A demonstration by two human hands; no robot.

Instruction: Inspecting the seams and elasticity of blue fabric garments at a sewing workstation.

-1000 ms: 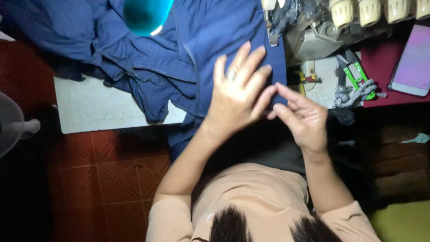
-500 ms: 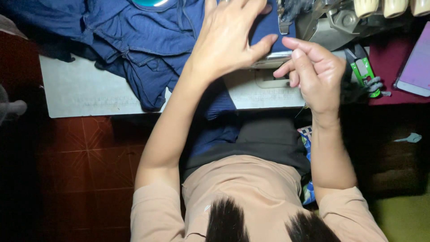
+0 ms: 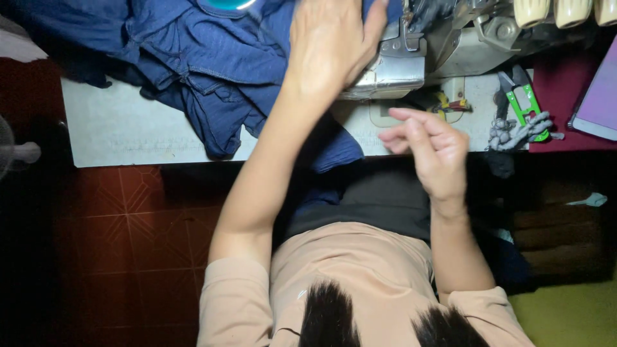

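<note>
My left hand [image 3: 328,45] reaches far forward and lies flat on dark blue fabric [image 3: 218,71], fingers together, its fingertips beside the grey sewing machine [image 3: 411,58]. The fabric is heaped over the white table [image 3: 128,138] and hangs off the front edge toward my lap. My right hand [image 3: 430,148] hovers above the table's front edge, to the right of the fabric. Its fingers are loosely curled with the index finger out, and nothing shows in it.
Green thread snips [image 3: 524,99] and a grey bundle of thread [image 3: 517,132] lie right of the machine. A pinkish flat device [image 3: 598,96] rests on a dark red surface. Cream spools [image 3: 565,9] stand at the top right. A teal object [image 3: 228,5] sits on the fabric.
My left hand has slid farther forward over the fabric to the machine. My right hand has lifted off the fabric and drawn back toward the table edge.
</note>
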